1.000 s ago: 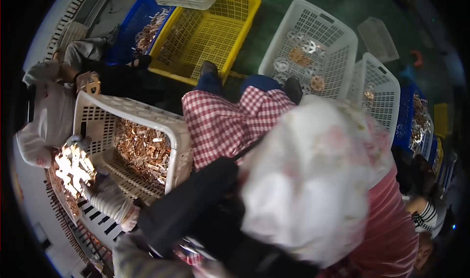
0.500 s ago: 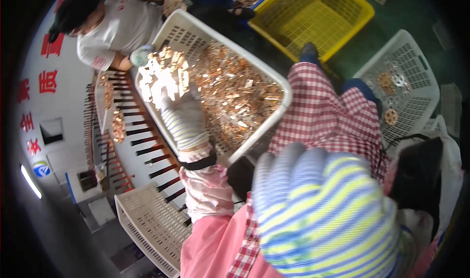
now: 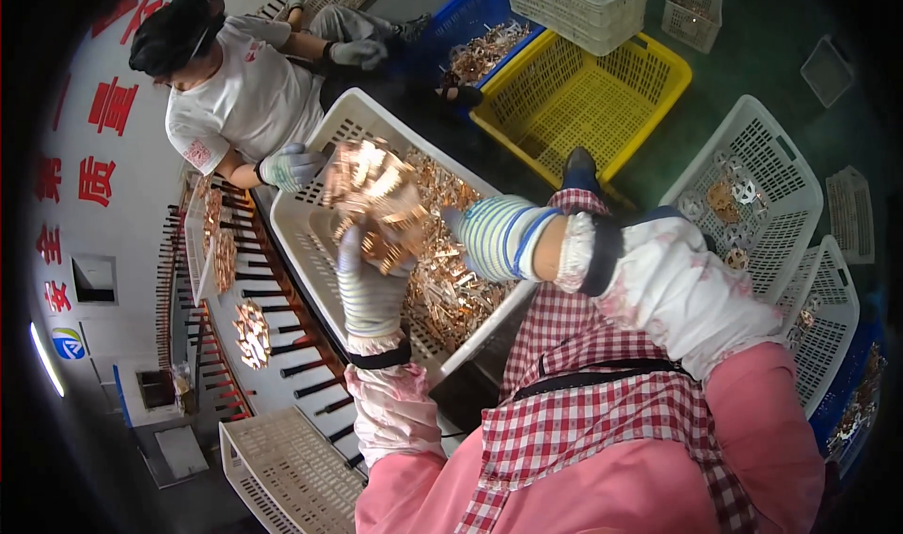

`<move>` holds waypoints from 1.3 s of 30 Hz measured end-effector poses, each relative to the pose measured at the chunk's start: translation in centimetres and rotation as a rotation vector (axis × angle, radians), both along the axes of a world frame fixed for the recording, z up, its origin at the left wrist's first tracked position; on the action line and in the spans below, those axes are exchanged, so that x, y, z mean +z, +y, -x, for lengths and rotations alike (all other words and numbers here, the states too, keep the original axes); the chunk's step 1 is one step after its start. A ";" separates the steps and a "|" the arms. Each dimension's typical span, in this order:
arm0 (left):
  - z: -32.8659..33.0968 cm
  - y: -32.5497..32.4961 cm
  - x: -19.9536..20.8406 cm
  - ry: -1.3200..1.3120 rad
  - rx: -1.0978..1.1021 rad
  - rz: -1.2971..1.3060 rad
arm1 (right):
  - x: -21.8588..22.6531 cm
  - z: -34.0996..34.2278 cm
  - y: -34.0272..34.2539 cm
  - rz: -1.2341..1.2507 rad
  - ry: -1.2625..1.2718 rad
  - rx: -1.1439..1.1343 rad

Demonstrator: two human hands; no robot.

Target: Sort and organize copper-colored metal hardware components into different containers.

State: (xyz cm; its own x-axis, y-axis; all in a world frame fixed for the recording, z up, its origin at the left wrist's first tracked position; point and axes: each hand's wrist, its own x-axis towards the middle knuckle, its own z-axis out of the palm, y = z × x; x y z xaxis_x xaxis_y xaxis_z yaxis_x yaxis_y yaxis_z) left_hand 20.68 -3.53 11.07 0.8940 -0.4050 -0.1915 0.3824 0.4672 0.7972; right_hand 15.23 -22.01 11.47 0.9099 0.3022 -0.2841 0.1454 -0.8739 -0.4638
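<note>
My left hand (image 3: 370, 294), in a striped knit glove, is closed around a copper-coloured cluster of flat toothed metal pieces (image 3: 376, 191), blurred by motion. It holds the cluster above a white slatted crate (image 3: 470, 341) heaped with small loose copper-coloured metal pieces (image 3: 451, 285). From the right, my right hand (image 3: 499, 238), gloved the same way, reaches over the crate with its fingertips near the cluster. Those fingers are mostly hidden behind the glove's back and blurred, so their grip does not show.
Across the crate a co-worker's gloved hand (image 3: 292, 167) is at its rim. Left, a white surface (image 3: 273, 294) edged with dark bars carries copper-coloured clusters (image 3: 252, 334). A yellow crate (image 3: 578, 102) stands beyond my foot; white crates (image 3: 752, 172) stand right, a beige one (image 3: 292, 463) lower left.
My right hand has moved from close before the camera to over the crate. My left hand has lifted the cluster. One more cluster shows on the white surface. The view has shifted.
</note>
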 end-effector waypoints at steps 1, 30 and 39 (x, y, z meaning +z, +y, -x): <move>0.2 0.2 -0.8 0.014 -0.119 0.032 | -0.4 0.4 0.4 -0.128 -0.055 -0.133; -0.3 0.1 -1.9 -0.667 -0.319 -0.922 | -10.7 -0.1 0.7 -0.615 -0.310 0.039; -2.0 2.0 -2.8 -0.721 0.015 -1.172 | -5.5 1.5 0.1 -0.227 -0.099 -0.120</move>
State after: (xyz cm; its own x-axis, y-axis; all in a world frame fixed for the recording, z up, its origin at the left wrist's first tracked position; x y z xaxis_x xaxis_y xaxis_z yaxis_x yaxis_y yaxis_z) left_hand 22.71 -1.54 8.28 0.9431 -0.3192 0.0925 -0.2791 -0.6095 0.7420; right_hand 13.75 -21.87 6.00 0.9631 0.2363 -0.1288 0.1017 -0.7626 -0.6388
